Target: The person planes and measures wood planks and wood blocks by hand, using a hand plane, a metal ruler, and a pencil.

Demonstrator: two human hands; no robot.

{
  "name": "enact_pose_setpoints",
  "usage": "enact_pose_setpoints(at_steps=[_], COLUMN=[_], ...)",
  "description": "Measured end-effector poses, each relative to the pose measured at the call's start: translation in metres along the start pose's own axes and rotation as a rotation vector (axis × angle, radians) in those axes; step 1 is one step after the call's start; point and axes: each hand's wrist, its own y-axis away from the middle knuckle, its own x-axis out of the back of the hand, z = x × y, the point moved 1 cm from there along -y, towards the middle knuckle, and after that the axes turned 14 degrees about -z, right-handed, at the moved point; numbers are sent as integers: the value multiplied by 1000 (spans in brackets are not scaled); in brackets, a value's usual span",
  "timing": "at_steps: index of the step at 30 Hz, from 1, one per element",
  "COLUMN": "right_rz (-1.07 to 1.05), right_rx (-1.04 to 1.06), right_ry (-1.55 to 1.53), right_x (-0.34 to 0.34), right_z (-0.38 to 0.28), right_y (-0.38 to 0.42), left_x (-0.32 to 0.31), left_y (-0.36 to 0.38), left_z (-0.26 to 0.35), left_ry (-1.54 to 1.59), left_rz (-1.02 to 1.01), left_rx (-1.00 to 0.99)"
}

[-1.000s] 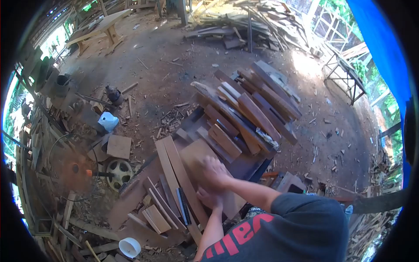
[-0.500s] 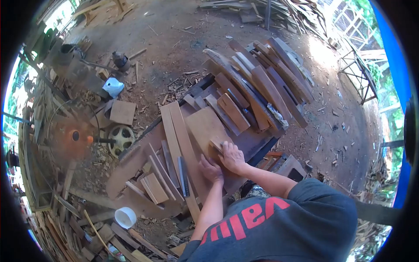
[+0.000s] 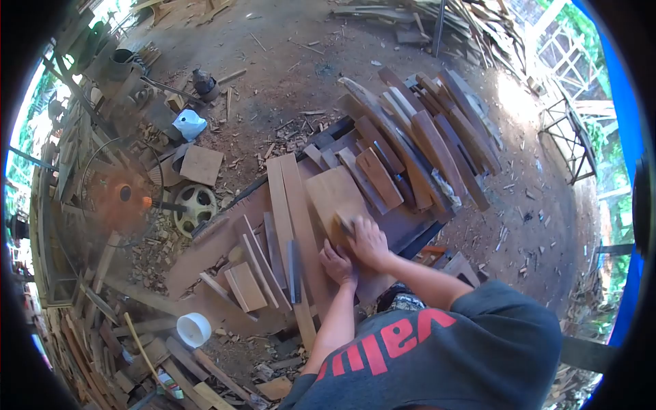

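A wide, pale brown wooden board (image 3: 335,189) lies flat on the low workbench in front of me. My right hand (image 3: 370,243) is closed over a small wooden block (image 3: 339,230) and presses it against the board's face. My left hand (image 3: 338,265) is lower and to the left, with curled fingers at the board's near end; its grip is partly hidden. Long wooden strips (image 3: 295,219) lie just left of the board. A dark metal-looking straight bar (image 3: 294,271) rests on them.
Curved wooden pieces (image 3: 437,147) are stacked at the bench's far right. Short offcuts (image 3: 246,287) lie at its left. A fan (image 3: 123,195) stands on the left, near a spoked wheel (image 3: 195,210). A white bucket (image 3: 194,330) sits among scrap wood at lower left.
The camera view has turned slightly, so the bench and surroundings appear farther right. Against the board, my right hand and the block have shifted a little to the left. Both hands keep their hold.
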Motion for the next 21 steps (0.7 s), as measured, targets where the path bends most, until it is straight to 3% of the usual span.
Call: enact_pose_setpoints(at_steps=[3, 7, 9, 12, 18, 21], right_rz=[-62, 170, 48, 50, -95, -81], right_rx=[-54, 29, -72, -7, -55, -39], right_ry=[6, 37, -42, -11, 37, 52], right_x=[7, 19, 30, 28, 2, 4], right_z=[-5, -37, -52, -47, -5, -10], right_y=[-5, -118, -165, -147, 15, -14], left_x=[1, 9, 8, 10, 6, 2], left_y=[0, 1, -1, 1, 0, 0], left_z=[3, 11, 10, 8, 7, 4], left_ry=[-5, -6, 7, 21, 73, 4], left_rz=[-1, -16, -20, -29, -27, 3], left_rx=[19, 16, 19, 25, 37, 32])
